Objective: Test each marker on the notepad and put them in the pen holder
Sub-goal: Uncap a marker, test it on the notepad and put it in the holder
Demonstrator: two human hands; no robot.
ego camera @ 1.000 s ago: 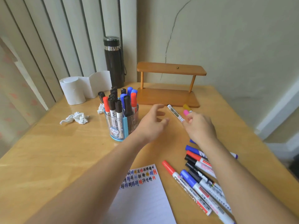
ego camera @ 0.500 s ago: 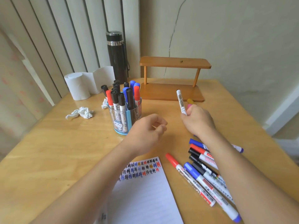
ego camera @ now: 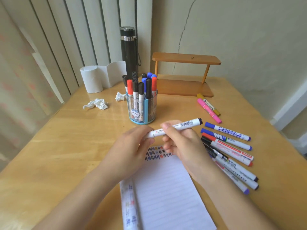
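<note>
Fingers [ego camera: 169,131] snug around white marker [ego camera: 186,125]

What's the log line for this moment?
left hand, right hand: both grip white barcode-labelled marker | cap: hidden | white lined notepad: top rows marked

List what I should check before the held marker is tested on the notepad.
1. Marker held firmly: ok. The left hand grips its left end and the right hand grips its middle.
2. Cap removed: cannot tell. The left end is hidden in the fingers.
3. Free lined space on the notepad: ok, below the test marks.
4. Pen holder upright: ok.
5. Room in the pen holder for one more: cannot tell. It looks crowded.
</note>
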